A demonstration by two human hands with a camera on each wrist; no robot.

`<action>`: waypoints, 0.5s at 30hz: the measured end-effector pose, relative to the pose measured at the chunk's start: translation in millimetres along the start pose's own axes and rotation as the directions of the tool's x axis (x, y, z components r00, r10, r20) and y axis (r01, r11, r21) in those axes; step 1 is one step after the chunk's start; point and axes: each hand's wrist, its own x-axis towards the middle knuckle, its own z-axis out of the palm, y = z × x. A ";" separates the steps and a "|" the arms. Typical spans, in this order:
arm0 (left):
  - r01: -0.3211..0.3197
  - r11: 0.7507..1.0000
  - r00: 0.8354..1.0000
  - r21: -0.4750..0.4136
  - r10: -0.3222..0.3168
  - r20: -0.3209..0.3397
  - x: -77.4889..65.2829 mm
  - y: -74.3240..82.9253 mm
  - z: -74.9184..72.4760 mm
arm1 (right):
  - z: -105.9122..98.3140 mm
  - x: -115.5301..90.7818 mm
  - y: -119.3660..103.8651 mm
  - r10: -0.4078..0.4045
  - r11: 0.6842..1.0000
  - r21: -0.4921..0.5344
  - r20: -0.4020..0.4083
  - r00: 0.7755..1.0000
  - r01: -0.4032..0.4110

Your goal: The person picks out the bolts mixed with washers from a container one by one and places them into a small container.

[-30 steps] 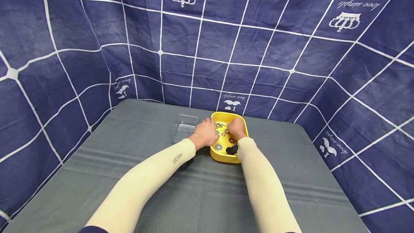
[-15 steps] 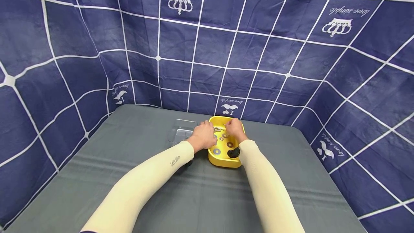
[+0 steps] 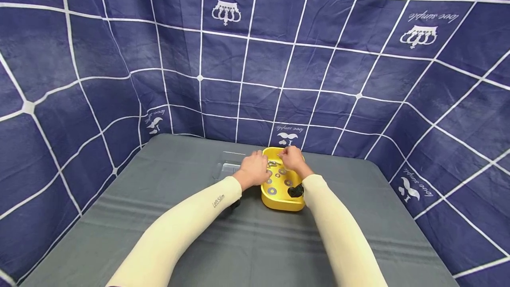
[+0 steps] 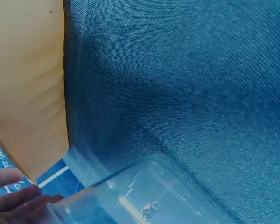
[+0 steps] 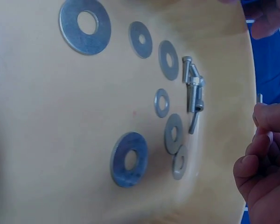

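In the head view a yellow bin point(image 3: 283, 205) holds several flat washers point(image 3: 272, 191) and a small heap of screws point(image 3: 272, 164) toward its far left side. My left hand point(image 3: 253, 168) grips the bin's left rim, thumb on the inner side and fingers outside. My right hand point(image 3: 292, 158) is over the far right part of the bin. Between its thumb and finger it pinches a screw point(image 5: 259, 98), whose metal tip sticks out in the right wrist view; the rest is hidden by the fingers. The loose screws point(image 5: 194, 93) lie near the far wall.
A clear plastic box point(image 3: 230, 168) stands left of the bin, partly behind my left hand. Small metal pieces point(image 4: 150, 210) show inside it in the left wrist view. Grey cloth point(image 3: 255, 242) covers the table, with a blue checked curtain point(image 3: 299, 65) behind and at the sides.
My right hand has come up from deep inside the bin to rim height with the screw pinched. My left hand stays on the rim. The head view has tilted up slightly.
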 end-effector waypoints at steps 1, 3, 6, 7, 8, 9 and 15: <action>-0.004 1.000 1.000 0.004 0.004 -0.013 0.4 -0.3 -0.7 | -1.3 1.3 0.0 -0.009 1.000 0.005 0.003 1.000 0.009; -0.015 1.000 0.999 0.002 0.015 -0.032 1.3 -1.2 -2.3 | -3.5 3.2 -0.7 -0.021 1.000 0.015 0.006 1.000 0.020; -0.026 1.000 0.998 -0.011 0.026 -0.048 2.3 -3.3 -4.5 | -6.0 5.2 -3.4 -0.027 0.999 0.039 0.018 0.999 0.027; -0.029 1.000 0.998 -0.013 0.028 -0.054 2.4 -4.4 -4.5 | -6.8 5.4 -4.8 -0.033 0.998 0.045 0.024 0.999 0.032; -0.030 0.999 0.998 -0.013 0.029 -0.060 2.3 -5.6 -4.3 | -7.4 5.3 -6.6 -0.039 0.998 0.049 0.031 0.999 0.037; -0.033 0.999 0.997 -0.010 0.032 -0.065 2.2 -6.9 -4.0 | -7.5 5.2 -8.3 -0.046 0.998 0.053 0.034 0.998 0.044; -0.055 0.998 0.991 0.028 0.058 -0.120 1.2 -13.0 -3.6 | -7.9 3.3 -13.5 -0.089 0.995 0.053 0.036 0.995 0.087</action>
